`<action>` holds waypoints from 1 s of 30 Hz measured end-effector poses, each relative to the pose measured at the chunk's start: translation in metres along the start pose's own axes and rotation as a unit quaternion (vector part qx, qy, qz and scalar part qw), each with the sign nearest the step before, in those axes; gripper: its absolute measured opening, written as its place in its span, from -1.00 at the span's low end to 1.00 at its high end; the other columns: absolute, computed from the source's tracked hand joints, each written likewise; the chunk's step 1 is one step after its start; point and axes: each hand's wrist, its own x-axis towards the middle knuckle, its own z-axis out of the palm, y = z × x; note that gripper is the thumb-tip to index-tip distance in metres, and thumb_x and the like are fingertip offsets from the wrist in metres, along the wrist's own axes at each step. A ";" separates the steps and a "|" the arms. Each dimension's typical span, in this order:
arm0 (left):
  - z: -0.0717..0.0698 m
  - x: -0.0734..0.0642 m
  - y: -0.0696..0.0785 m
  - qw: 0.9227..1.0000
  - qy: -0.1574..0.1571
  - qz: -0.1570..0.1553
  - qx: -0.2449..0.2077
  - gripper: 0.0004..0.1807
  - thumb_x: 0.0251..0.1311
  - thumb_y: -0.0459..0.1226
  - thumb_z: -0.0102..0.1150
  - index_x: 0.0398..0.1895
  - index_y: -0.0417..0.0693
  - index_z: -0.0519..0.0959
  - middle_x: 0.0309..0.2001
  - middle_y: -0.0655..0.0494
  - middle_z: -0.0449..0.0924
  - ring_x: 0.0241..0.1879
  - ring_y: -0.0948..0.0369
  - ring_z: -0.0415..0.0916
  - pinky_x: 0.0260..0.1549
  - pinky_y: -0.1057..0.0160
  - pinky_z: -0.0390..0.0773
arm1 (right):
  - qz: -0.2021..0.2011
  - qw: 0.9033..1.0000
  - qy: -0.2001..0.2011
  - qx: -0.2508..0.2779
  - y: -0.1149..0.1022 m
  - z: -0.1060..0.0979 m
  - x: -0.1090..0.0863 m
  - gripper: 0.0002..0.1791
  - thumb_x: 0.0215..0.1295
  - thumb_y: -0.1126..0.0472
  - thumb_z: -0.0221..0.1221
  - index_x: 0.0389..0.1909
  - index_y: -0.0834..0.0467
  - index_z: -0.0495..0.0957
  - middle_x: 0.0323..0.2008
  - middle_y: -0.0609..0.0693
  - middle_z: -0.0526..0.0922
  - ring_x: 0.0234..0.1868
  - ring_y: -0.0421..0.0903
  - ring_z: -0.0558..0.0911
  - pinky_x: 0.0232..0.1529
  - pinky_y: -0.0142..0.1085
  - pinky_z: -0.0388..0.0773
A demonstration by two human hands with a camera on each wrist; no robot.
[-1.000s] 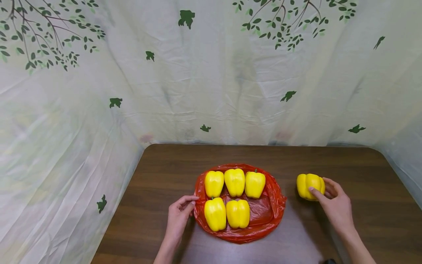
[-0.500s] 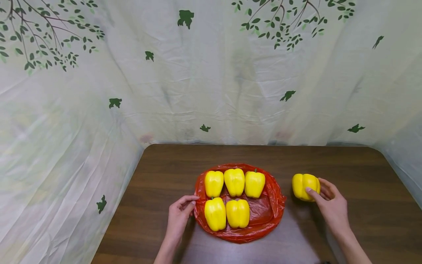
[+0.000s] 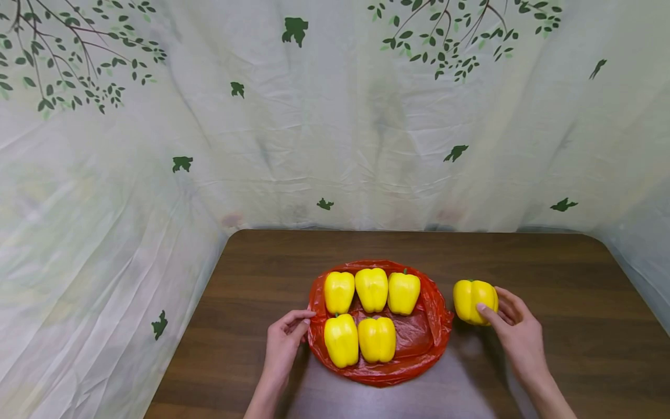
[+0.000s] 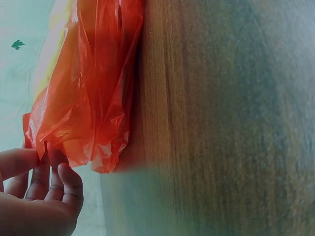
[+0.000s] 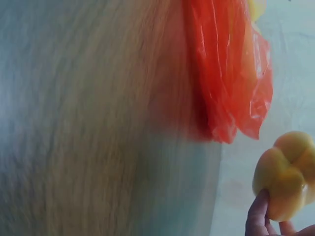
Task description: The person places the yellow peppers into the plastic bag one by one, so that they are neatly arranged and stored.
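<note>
A red plastic bag (image 3: pixel 419 334), its rim rolled into an oval, lies on the table with several yellow bell peppers inside: three in the back row, two in front at the left. The bag's front right part is bare. My left hand (image 3: pixel 282 343) pinches the bag's left edge between thumb and fingers; the left wrist view shows the red film (image 4: pixel 74 123) in that pinch. To the bag's right, my right hand (image 3: pixel 518 334) grips another yellow bell pepper (image 3: pixel 473 301), thumb in front and fingers behind. In the right wrist view this pepper (image 5: pixel 283 177) is apart from the bag (image 5: pixel 226 78).
The brown wooden table (image 3: pixel 576 279) reaches beyond the bag on both sides, with rounded far corners. A pale curtain (image 3: pixel 335 128) printed with leaves and branches hangs behind the table and along its sides.
My right hand has moved left with its bell pepper, close to the bag's right edge. My left hand, the bag and the peppers in it have stayed in place.
</note>
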 end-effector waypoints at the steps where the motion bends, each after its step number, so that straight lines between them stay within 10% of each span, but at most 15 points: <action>1: 0.000 0.000 0.000 1.000 0.000 0.000 0.000 -0.82 0.29 -0.44 0.15 -0.12 -0.26 0.69 -0.22 -0.11 0.61 -0.45 0.16 0.45 -0.40 0.30 0.52 | 0.003 1.000 -0.001 0.002 -0.001 0.001 -0.001 -0.18 0.27 -0.15 0.26 0.43 0.13 0.24 0.29 0.22 0.43 0.08 -0.13 0.45 -0.22 -0.69 0.39; 30: -0.001 0.003 0.000 1.000 -0.005 -0.011 -0.004 -0.81 0.32 -0.40 0.14 -0.08 -0.22 0.68 -0.17 -0.07 0.61 -0.40 0.14 0.46 -0.36 0.27 0.54 | 0.021 0.996 -0.055 0.067 -0.001 0.017 -0.030 -0.24 0.29 -0.04 0.28 0.41 0.14 0.25 0.29 0.29 0.37 -0.13 -0.50 0.50 -0.14 -0.66 0.42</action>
